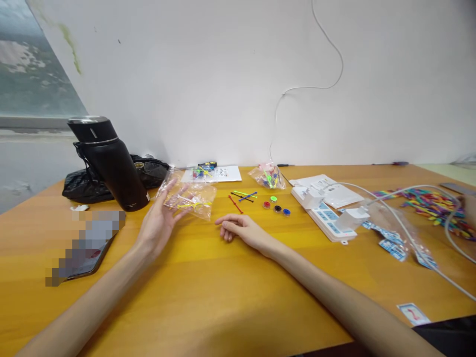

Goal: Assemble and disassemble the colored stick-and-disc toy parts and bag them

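Observation:
My left hand (159, 213) is raised above the table, its fingers behind and around a clear plastic bag (203, 210) with yellow and white plastic pieces inside. To its right, my right hand (243, 232) hovers low over the wood, index finger stretched out and the others loosely curled, with nothing visible in it. Just beyond it lie thin plastic sticks, among them a red stick (235, 204) and crossed green, black and blue ones (245, 196). Beside these are several small round discs, including a red disc (267, 205) and a blue disc (286, 212).
A black flask (111, 163) and a phone (94, 248) are on the left. Another filled bag (268, 177) lies near the wall. On the right are a power strip (327, 220) with cables, blue-white packets (392, 248) and a colourful pile (431, 206) beside another person's hand (469, 210).

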{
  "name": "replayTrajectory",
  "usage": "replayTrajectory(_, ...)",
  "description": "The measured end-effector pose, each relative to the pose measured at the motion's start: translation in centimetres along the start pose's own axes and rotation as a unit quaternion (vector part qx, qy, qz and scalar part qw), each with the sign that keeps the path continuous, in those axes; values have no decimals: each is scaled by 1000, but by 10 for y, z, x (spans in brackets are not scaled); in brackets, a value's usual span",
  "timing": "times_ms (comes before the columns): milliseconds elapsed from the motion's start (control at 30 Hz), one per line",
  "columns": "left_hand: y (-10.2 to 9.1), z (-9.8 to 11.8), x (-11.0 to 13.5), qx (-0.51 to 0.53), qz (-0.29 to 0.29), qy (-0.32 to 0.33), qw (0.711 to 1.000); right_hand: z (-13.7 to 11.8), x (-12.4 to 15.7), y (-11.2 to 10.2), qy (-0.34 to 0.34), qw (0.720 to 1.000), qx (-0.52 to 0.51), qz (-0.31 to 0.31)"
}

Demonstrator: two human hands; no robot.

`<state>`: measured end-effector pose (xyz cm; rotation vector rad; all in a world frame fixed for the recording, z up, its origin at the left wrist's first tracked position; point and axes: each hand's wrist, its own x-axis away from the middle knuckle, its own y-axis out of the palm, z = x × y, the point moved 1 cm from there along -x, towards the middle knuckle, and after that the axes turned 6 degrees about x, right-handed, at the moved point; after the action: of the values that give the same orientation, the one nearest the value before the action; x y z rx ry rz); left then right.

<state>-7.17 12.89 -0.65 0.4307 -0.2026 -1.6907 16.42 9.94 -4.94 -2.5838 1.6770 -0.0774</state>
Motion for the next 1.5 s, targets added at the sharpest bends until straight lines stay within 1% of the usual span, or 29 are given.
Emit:
replayTrajectory(33,-3,3,-2,-33,15,33,999,1,0,0,-1,1000,-1,0)
replayTrajectory(67,-5,6,-3,-84,16,72,994,1,0,0,-3,1000,-1,0)
replayTrajectory(100,-8,8,-4,-151,4,112,982,1,0,0,-5,1000,1,0)
replayTrajectory(133,-10,9,-6,-227,-23,151,962,0,0,0,-5,1000,5,-1)
replayTrajectory(200,-16,6,-9,-375,-95,203,900,0,1,1,-4,1000,14,-3)
replayTrajectory(267,-24,-4,-12,-473,-160,209,841,-1,1,2,-4,1000,16,-6)
replayTrajectory(333,-32,-17,-16,-533,-201,191,800,-1,1,3,-5,1000,16,-6)
replayTrajectory(400,-38,-26,-18,-568,-205,178,777,-2,1,3,-5,1000,21,-6)
replayTrajectory(433,-39,-28,-19,-580,-200,178,770,-3,2,4,-4,1000,25,-6)
replayTrajectory(567,-33,-21,-16,-608,-175,211,745,-5,3,5,-4,999,39,-9)
replayTrajectory(633,-29,-15,-14,-615,-164,230,736,-5,3,5,-7,999,42,-10)
replayTrajectory(700,-28,-12,-14,-611,-166,229,739,-5,3,5,-9,999,43,-11)
replayTrajectory(833,-34,-16,-17,-585,-193,173,769,-2,3,5,-12,999,45,-13)
replayTrajectory(933,-42,-20,-20,-583,-169,145,781,-3,4,5,-11,999,48,-14)
replayTrajectory(1067,-49,-23,-24,-562,-131,147,804,-6,5,5,-13,998,64,-20)
replayTrajectory(1133,-51,-26,-25,-552,-127,145,811,-6,6,4,-19,996,91,-15)
replayTrajectory(1167,-53,-28,-25,-553,-129,141,811,-6,7,4,-26,992,122,-6)
replayTrajectory(1233,-56,-32,-26,-566,-132,131,803,-6,8,3,-57,976,210,19)
replayTrajectory(1267,-58,-34,-27,-576,-132,129,796,-6,8,1,-79,962,260,32)
replayTrajectory(1333,-64,-39,-29,-598,-127,132,781,-6,9,-2,-130,924,356,56)
replayTrajectory(1367,-67,-40,-30,-606,-123,133,774,-7,9,-5,-152,899,404,72)
replayTrajectory(1400,-70,-42,-31,-614,-119,134,768,-7,9,-9,-168,869,456,92)
replayTrajectory(1433,-72,-43,-31,-622,-115,134,763,-7,9,-13,-174,832,512,119)
replayTrajectory(1500,-75,-45,-32,-635,-106,132,754,-8,9,-25,-156,750,617,179)
